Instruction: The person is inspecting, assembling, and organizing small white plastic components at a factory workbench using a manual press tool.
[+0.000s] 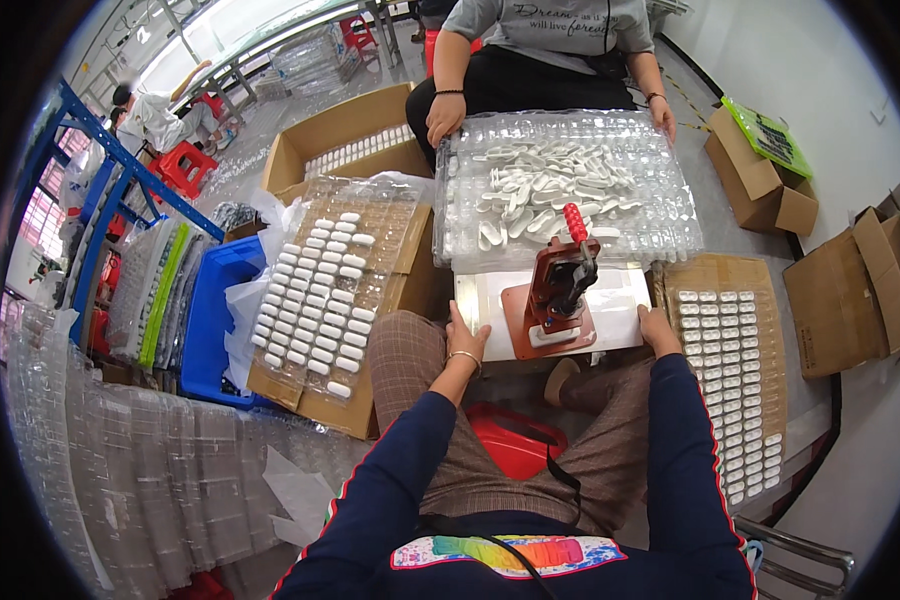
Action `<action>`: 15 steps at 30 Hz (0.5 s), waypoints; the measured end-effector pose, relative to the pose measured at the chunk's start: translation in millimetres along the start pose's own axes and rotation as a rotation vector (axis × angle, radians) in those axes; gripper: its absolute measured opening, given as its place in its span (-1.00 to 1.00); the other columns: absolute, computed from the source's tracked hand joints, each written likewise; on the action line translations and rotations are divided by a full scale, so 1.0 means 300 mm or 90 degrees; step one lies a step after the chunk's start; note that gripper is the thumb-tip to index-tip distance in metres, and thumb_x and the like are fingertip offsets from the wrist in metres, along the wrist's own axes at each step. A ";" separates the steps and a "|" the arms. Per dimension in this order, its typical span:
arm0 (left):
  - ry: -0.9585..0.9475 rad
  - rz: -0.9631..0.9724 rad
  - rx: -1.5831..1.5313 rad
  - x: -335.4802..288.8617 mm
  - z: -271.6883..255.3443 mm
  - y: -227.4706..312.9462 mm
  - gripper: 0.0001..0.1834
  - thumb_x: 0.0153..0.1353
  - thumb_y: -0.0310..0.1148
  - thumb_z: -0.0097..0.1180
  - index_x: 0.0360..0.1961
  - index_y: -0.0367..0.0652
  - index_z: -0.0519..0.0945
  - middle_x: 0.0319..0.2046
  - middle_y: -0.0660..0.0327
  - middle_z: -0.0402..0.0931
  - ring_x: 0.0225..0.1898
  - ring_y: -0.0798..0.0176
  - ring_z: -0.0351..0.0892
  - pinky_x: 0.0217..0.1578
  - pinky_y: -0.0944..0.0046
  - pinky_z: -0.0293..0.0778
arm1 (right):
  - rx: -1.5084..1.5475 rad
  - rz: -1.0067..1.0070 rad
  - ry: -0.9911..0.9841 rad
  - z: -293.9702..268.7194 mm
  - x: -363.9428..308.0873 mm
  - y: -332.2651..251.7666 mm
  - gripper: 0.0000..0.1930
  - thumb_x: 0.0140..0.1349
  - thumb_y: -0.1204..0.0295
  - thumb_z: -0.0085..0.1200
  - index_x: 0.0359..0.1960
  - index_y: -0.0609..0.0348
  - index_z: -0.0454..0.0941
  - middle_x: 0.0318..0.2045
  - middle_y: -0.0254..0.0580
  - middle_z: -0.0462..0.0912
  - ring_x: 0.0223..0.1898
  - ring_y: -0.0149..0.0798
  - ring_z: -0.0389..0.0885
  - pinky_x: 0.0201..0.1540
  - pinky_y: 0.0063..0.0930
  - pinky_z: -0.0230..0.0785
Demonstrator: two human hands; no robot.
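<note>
A white board [490,300] lies across the front of my knees, and a brown-red hand press [562,290] with a red grip stands on it. My left hand [467,338] grips the board's left edge, thumb on top. At the opposite edge my right hand [658,330] holds the board in the same way, its fingers partly hidden. A small white oblong part [554,334] sits at the foot of the press. Beyond it, loose white parts [550,185] are heaped on a stack of clear plastic trays [660,215].
A clear tray with rows of white pieces [315,300] rests on a carton at left; another set of white pieces [730,380] is at right. A person [560,50] sits opposite, hands at the tray stack. A blue bin [210,325], cartons [845,290] and piled clear trays [160,480] surround me.
</note>
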State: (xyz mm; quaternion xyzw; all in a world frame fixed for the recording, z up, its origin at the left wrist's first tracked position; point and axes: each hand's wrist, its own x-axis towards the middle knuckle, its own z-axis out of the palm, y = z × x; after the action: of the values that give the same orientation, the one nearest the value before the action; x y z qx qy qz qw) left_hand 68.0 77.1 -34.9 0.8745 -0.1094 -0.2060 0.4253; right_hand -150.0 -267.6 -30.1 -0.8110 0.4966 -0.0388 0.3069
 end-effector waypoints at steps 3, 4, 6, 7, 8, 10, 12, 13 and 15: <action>0.001 -0.021 0.020 -0.009 0.002 0.014 0.13 0.06 -0.21 0.30 0.44 -0.02 -0.28 0.16 -0.37 0.19 0.17 -0.33 0.29 0.18 0.02 0.25 | -0.039 0.007 -0.057 -0.037 -0.013 -0.009 -0.34 0.29 0.04 -0.16 -0.14 0.66 0.48 -0.12 0.59 0.48 0.04 0.38 0.44 0.14 -0.04 0.24; -0.003 -0.030 0.027 -0.009 0.003 0.020 0.13 0.06 -0.21 0.30 0.44 -0.02 -0.28 0.16 -0.36 0.19 0.18 -0.34 0.29 0.18 0.01 0.25 | -0.062 0.007 -0.087 -0.047 -0.009 -0.005 -0.32 0.32 0.02 -0.19 -0.10 0.68 0.44 -0.10 0.60 0.47 0.07 0.37 0.43 0.14 -0.06 0.24; -0.003 -0.044 0.032 -0.025 0.002 0.021 0.12 0.07 -0.21 0.29 0.45 0.00 -0.29 0.17 -0.34 0.20 0.18 -0.34 0.29 0.18 0.00 0.26 | -0.082 -0.006 -0.105 -0.051 -0.016 0.001 -0.30 0.34 -0.01 -0.24 -0.10 0.65 0.47 -0.08 0.58 0.47 0.08 0.37 0.41 0.16 -0.05 0.21; 0.005 -0.040 0.042 -0.032 0.000 0.015 0.11 0.08 -0.22 0.28 0.45 0.03 -0.28 0.16 -0.29 0.22 0.15 -0.32 0.31 0.16 -0.02 0.27 | -0.101 -0.002 -0.106 -0.049 -0.022 -0.010 -0.31 0.33 0.01 -0.23 -0.12 0.65 0.48 -0.09 0.58 0.47 0.07 0.37 0.42 0.16 -0.05 0.22; 0.008 -0.033 0.049 -0.039 0.003 0.025 0.10 0.09 -0.23 0.28 0.45 0.07 -0.28 0.15 -0.24 0.23 0.13 -0.30 0.33 0.15 -0.04 0.27 | -0.121 0.007 -0.102 -0.054 -0.015 0.013 -0.32 0.32 0.02 -0.21 -0.13 0.65 0.49 -0.09 0.59 0.47 0.06 0.37 0.43 0.15 -0.04 0.22; -0.006 -0.043 0.047 -0.047 0.000 0.039 0.10 0.10 -0.23 0.27 0.45 0.07 -0.30 0.16 -0.19 0.23 0.12 -0.28 0.34 0.14 -0.02 0.29 | -0.127 -0.014 -0.127 -0.065 -0.001 0.038 -0.33 0.32 0.03 -0.23 -0.13 0.64 0.49 -0.08 0.57 0.47 0.07 0.37 0.42 0.16 -0.05 0.21; -0.031 -0.052 0.045 -0.055 -0.008 0.047 0.11 0.10 -0.23 0.27 0.45 0.09 -0.32 0.17 -0.16 0.23 0.12 -0.26 0.34 0.13 -0.02 0.29 | -0.181 -0.028 -0.156 -0.072 0.002 0.051 -0.34 0.32 0.02 -0.26 -0.12 0.60 0.50 -0.07 0.54 0.47 0.07 0.38 0.41 0.17 -0.04 0.20; -0.042 -0.051 0.042 -0.063 -0.008 0.060 0.11 0.10 -0.23 0.27 0.45 0.09 -0.32 0.17 -0.16 0.23 0.12 -0.26 0.34 0.13 -0.02 0.29 | -0.224 -0.031 -0.184 -0.091 0.015 0.075 -0.33 0.31 0.00 -0.28 -0.08 0.54 0.50 -0.03 0.49 0.47 0.10 0.37 0.39 0.20 -0.03 0.16; -0.037 -0.083 0.054 -0.062 -0.018 0.068 0.11 0.10 -0.24 0.27 0.45 0.13 -0.32 0.17 -0.15 0.23 0.13 -0.26 0.34 0.13 -0.05 0.30 | -0.271 -0.077 -0.212 -0.092 0.007 0.048 -0.33 0.31 -0.01 -0.29 -0.05 0.52 0.49 -0.02 0.46 0.47 0.11 0.36 0.38 0.21 -0.04 0.15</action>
State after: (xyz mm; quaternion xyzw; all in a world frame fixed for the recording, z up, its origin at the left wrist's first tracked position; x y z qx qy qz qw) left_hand 53.5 75.1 -11.0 0.8905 -0.0728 -0.2537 0.3705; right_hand -170.5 -286.8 -16.0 -0.8805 0.3870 0.1822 0.2044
